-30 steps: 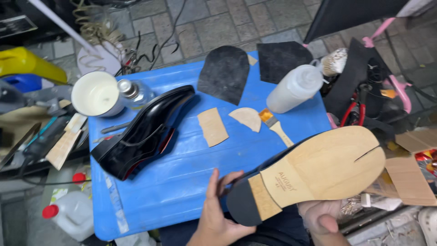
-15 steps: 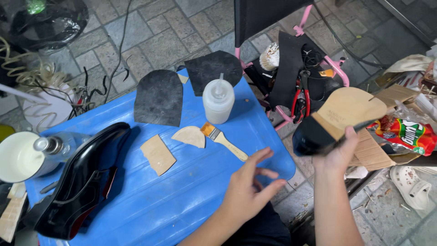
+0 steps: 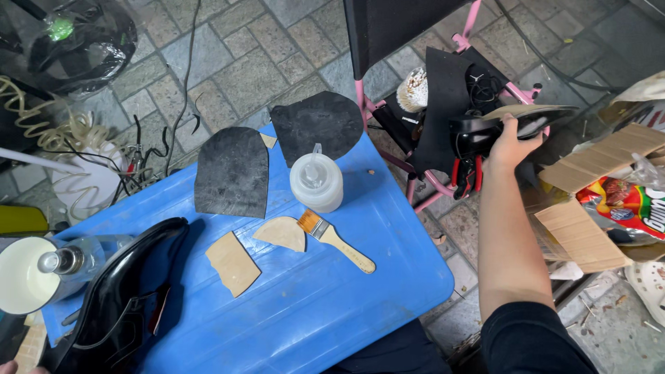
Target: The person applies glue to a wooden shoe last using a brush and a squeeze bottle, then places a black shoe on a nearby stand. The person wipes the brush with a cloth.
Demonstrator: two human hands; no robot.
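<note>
While gripped at its black heel, tan-soled shoe (image 3: 516,118) edge-on, right hand (image 3: 509,142) grip pressed around it.

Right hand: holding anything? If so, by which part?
Yes. The right hand grips a black shoe, sole up, around its middle, over the pink stool. The left hand is out of view.

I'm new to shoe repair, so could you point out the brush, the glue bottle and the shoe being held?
brush (image 3: 337,242), head view, on its wooden handle.
glue bottle (image 3: 316,184), head view, on its translucent body.
shoe (image 3: 478,132), head view, on its black heel end, gripped by the right hand (image 3: 511,144).
</note>
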